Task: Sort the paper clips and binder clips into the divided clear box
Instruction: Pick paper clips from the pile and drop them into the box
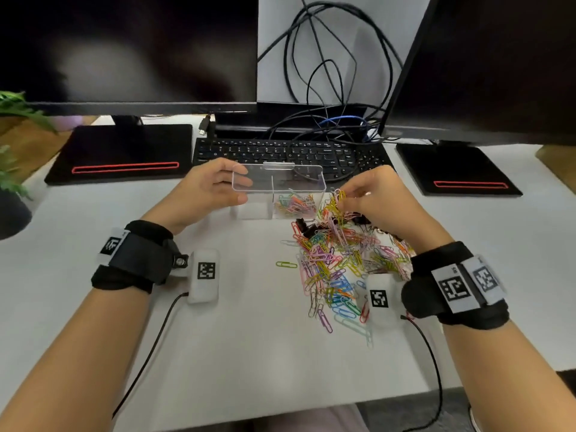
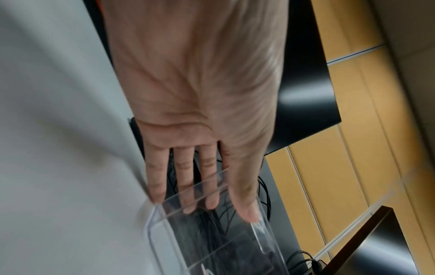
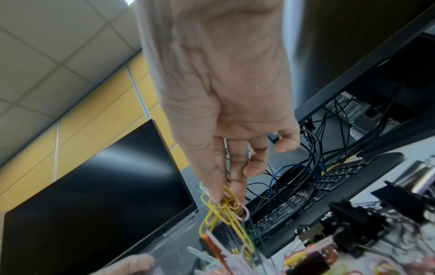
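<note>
The clear divided box (image 1: pixel 249 210) stands on the white desk in front of the keyboard. My left hand (image 1: pixel 241 187) grips its left end, thumb on the near wall and fingers over the far wall; the left wrist view shows the fingers (image 2: pixel 188 186) against the box (image 2: pixel 212 247). The right compartment holds coloured paper clips (image 1: pixel 296 202); the left one looks empty. My right hand (image 1: pixel 344 198) pinches a bunch of yellow and pink paper clips (image 3: pixel 226 214) just right of the box. A big pile of paper clips (image 1: pixel 339 263) lies below, with black binder clips (image 1: pixel 307 227) at its far edge.
A black keyboard (image 1: pixel 280 151) lies right behind the box. Two monitor bases (image 1: pixel 121 151) (image 1: pixel 455 166) flank it, with tangled cables (image 1: pixel 327 88) between the screens. A plant (image 1: pixel 12 169) is at the far left. One green clip (image 1: pixel 286 264) lies alone left of the pile.
</note>
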